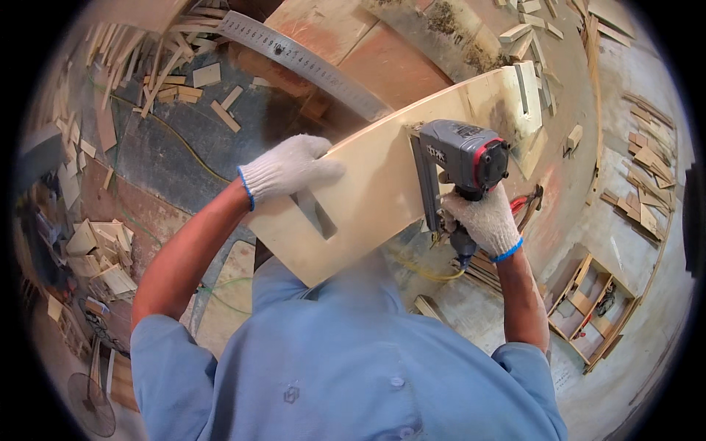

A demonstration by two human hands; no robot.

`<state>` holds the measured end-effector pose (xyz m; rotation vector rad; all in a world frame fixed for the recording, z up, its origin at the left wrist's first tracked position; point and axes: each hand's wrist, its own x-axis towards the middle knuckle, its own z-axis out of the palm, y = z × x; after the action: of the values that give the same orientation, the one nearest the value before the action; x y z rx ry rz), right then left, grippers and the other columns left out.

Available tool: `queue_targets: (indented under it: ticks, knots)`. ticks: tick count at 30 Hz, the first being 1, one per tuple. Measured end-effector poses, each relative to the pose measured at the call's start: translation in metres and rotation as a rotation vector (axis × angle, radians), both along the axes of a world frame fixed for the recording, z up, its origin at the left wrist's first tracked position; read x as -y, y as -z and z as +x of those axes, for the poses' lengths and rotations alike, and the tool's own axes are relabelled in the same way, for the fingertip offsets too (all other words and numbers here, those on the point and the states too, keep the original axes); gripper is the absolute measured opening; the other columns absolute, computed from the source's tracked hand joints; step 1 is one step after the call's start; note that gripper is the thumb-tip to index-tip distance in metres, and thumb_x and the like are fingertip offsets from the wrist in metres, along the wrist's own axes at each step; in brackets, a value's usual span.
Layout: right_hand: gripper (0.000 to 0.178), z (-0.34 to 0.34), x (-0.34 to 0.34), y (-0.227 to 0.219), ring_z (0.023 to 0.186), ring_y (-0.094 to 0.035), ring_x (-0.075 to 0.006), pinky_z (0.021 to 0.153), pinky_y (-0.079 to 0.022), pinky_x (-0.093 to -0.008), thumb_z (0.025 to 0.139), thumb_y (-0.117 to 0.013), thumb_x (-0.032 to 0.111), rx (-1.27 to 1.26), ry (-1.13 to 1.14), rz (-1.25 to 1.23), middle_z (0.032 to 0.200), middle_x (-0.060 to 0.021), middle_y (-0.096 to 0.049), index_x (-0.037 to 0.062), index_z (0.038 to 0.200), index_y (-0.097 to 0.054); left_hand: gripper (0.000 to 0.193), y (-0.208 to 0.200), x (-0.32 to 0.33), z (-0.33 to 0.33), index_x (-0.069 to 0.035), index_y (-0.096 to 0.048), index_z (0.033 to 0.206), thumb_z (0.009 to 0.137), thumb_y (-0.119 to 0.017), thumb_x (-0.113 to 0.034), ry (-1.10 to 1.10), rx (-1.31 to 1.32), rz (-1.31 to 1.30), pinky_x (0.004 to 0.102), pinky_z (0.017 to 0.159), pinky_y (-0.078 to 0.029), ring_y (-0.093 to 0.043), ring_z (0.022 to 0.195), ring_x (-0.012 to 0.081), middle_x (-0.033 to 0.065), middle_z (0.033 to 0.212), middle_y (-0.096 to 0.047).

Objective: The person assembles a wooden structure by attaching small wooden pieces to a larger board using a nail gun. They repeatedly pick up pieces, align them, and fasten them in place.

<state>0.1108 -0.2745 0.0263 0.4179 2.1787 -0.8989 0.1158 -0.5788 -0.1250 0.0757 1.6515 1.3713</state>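
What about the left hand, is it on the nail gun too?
No, the gloved left hand holds the slotted wooden board, while the gloved right hand grips the nail gun.

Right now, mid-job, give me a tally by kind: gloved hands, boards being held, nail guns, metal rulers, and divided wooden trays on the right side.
Gloved hands: 2 (left hand, right hand)
Held board: 1
Nail gun: 1
Metal ruler: 1
Divided wooden tray: 1
Total: 6
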Motion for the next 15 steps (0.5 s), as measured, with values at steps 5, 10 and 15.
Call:
queue_targets:
  ticks: [5,10,15]
  knots:
    - [0.013,0.003,0.011,-0.003,0.068,-0.064,-0.0107,0.06,-0.051,-0.033,0.087,-0.072,0.013,0.029,0.019,0.035,0.069,-0.0023,-0.066,0.001,0.087,-0.066,0.044,0.006,0.001,0.006,0.001,-0.068,0.1,0.093,-0.071,-0.042,-0.036,0.025,0.037,0.029,0.058,-0.055,-0.061,0.067,0.0108,0.0023,0.079,-0.06]
    - [0.016,0.02,0.021,0.0,0.069,-0.066,-0.0132,0.064,-0.053,-0.0368,0.086,-0.072,0.016,-0.051,-0.071,0.013,0.068,-0.006,-0.065,0.0015,0.091,-0.068,0.043,-0.003,0.0,0.004,0.0,-0.068,0.097,0.093,-0.071,-0.043,-0.062,0.062,0.052,0.0286,0.058,-0.055,-0.06,0.065,0.0102,0.0013,0.079,-0.06]
    - [0.026,0.026,0.051,-0.012,0.065,-0.068,-0.0131,0.058,-0.056,-0.0311,0.087,-0.075,0.001,0.113,-0.169,0.002,0.077,-0.0039,-0.067,-0.0002,0.111,-0.064,0.042,-0.007,0.0,0.002,0.0,-0.07,0.1,0.094,-0.071,-0.042,-0.058,0.103,0.039,0.0301,0.059,-0.055,-0.062,0.065,0.0111,0.0017,0.078,-0.061]
